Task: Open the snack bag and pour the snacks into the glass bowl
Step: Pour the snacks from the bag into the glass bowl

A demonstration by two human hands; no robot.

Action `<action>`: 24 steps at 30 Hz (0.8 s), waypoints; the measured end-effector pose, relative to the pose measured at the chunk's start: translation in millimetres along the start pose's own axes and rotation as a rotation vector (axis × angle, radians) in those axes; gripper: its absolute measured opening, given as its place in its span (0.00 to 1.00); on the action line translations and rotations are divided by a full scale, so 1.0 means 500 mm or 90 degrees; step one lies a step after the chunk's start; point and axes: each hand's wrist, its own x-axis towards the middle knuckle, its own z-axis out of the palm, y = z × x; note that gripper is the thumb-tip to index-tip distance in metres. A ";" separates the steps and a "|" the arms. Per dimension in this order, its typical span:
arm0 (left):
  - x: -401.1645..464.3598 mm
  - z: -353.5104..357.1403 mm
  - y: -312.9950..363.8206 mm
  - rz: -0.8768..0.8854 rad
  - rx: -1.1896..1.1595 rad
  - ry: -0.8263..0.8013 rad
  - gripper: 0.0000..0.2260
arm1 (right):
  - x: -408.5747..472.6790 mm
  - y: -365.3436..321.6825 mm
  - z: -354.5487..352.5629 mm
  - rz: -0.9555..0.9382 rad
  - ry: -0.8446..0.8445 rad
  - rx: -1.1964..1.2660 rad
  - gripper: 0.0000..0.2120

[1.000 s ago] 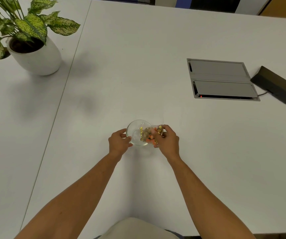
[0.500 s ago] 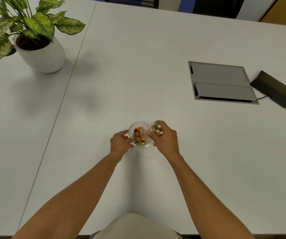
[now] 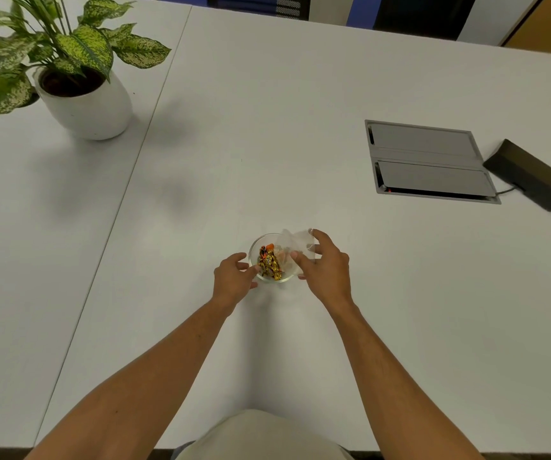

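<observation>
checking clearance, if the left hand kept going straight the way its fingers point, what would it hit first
The left hand points up and to the right, and its fingertips already sit at the near-left rim of the glass bowl. So the bowl comes first, with the wrapped snacks inside it. Whether the fingers touch the glass is unclear.

A white counter [image 3: 300,111] carries all items; a straight seam runs from its far edge to its near edge, left of centre. A potted plant [image 3: 78,84] with speckled green leaves, in a round white pot, stands near the far-left corner. A grey two-panel cable hatch [image 3: 430,161] is set flush toward the right edge. A black box [image 3: 529,175], with a cable attached, lies just beside the hatch, nearer the right edge.
</observation>
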 end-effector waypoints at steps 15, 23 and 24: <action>-0.028 -0.007 -0.001 0.078 0.120 0.037 0.17 | -0.007 -0.006 -0.011 -0.057 -0.059 -0.024 0.30; -0.057 0.006 0.000 0.144 0.012 -0.007 0.13 | -0.042 0.020 -0.030 0.050 -0.017 0.323 0.25; -0.062 0.008 0.001 0.116 -0.034 -0.055 0.14 | -0.049 0.025 -0.030 0.067 -0.020 0.368 0.25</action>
